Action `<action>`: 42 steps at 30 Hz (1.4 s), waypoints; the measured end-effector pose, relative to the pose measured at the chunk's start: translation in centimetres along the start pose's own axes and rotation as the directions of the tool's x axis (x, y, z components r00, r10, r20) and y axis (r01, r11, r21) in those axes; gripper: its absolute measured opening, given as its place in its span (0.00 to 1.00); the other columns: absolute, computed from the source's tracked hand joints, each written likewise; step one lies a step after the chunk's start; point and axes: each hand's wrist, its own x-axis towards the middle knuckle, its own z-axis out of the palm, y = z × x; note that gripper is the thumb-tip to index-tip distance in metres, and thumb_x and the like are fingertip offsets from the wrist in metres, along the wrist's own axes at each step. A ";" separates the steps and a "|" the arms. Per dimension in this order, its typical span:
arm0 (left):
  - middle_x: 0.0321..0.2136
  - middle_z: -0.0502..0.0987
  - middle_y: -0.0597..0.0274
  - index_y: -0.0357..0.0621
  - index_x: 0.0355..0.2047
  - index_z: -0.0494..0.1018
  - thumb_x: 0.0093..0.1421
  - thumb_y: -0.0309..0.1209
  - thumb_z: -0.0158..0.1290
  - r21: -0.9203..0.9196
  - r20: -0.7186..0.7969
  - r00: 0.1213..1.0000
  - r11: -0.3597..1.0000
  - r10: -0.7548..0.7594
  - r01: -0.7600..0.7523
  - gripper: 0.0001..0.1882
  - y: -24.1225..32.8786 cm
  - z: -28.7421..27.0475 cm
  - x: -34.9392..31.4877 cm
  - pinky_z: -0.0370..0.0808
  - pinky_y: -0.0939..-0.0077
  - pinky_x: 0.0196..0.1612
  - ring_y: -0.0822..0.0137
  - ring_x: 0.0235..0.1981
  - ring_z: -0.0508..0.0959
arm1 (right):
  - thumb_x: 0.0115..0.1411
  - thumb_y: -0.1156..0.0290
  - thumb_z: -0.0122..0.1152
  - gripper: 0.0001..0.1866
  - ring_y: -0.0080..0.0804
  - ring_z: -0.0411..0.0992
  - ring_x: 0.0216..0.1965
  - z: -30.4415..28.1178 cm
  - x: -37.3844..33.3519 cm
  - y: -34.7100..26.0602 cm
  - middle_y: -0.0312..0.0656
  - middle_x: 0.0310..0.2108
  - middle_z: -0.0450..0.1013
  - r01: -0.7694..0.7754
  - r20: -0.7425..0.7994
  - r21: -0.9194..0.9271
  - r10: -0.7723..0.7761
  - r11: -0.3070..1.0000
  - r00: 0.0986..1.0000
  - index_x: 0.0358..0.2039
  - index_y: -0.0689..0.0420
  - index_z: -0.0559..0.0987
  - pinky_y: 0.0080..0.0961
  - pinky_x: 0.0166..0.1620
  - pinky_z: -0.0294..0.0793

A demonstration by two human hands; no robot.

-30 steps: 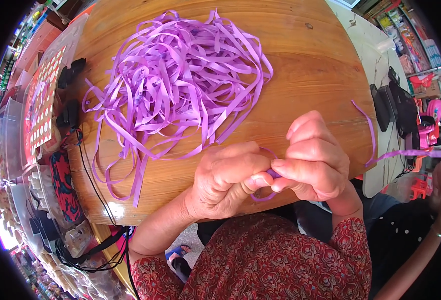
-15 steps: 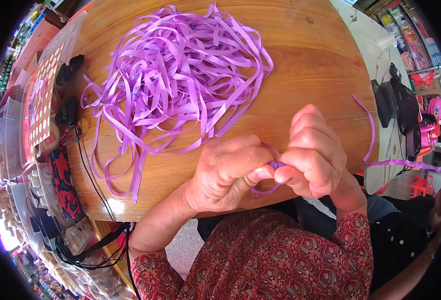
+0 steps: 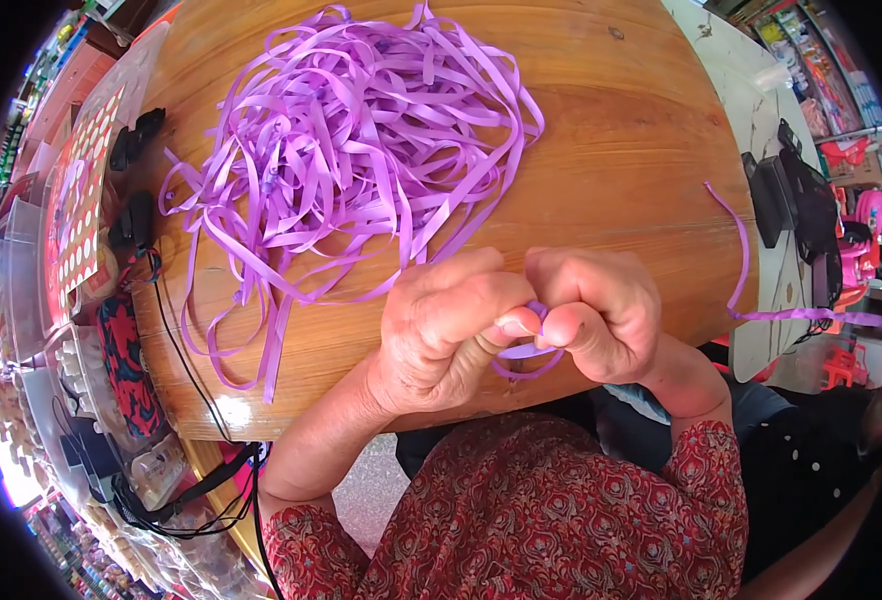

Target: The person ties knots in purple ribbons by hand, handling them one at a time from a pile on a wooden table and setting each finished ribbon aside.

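The table (image 3: 601,130) is covered at 11 o'clock by a ribbon heap (image 3: 361,150). At 9 o'clock, a tray (image 3: 76,205) filled with small round pieces is seen. At 6 o'clock, a ribbon loop (image 3: 527,352) is pinched between closed left hand (image 3: 441,330) and right hand (image 3: 601,310), hanging below the fingertips (image 3: 513,327).

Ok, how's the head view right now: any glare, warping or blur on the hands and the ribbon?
Head view: bright daylight; a small glare patch on the wooden table at its near left edge; fisheye bends the table edges and blackens the corners; the left hand, right hand and the purple ribbon loop pinched between them look sharp; the ribbon pile is clear; the far left rim is overexposed.
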 end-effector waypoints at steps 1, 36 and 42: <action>0.17 0.64 0.62 0.40 0.29 0.72 0.57 0.30 0.55 0.035 -0.011 1.000 0.999 -0.002 0.003 0.06 -0.1 0.0 -0.1 0.62 0.73 0.18 0.65 0.16 0.66 | 0.57 0.68 0.62 0.15 0.26 0.61 0.16 0.1 0.0 0.1 0.38 0.16 0.64 0.003 0.001 -0.004 -0.003 1.000 1.000 0.18 0.59 0.71 0.22 0.20 0.58; 0.18 0.68 0.62 0.39 0.31 0.73 0.56 0.29 0.56 0.199 -0.083 0.993 0.978 0.081 -0.063 0.07 -1.2 0.1 -0.1 0.61 0.74 0.17 0.66 0.15 0.65 | 0.48 0.79 0.66 0.14 0.33 0.71 0.25 -1.4 0.9 -1.2 0.45 0.29 0.73 0.245 0.006 -0.444 -0.271 0.862 0.963 0.36 0.67 0.78 0.24 0.28 0.70; 0.17 0.66 0.63 0.39 0.31 0.73 0.56 0.30 0.56 0.177 -0.071 0.995 0.983 0.063 -0.050 0.07 -1.2 0.1 -0.1 0.60 0.74 0.17 0.67 0.14 0.64 | 0.47 0.79 0.66 0.13 0.32 0.70 0.25 -1.5 0.9 -1.1 0.44 0.28 0.73 0.243 0.017 -0.431 -0.261 0.869 0.965 0.35 0.67 0.78 0.24 0.27 0.69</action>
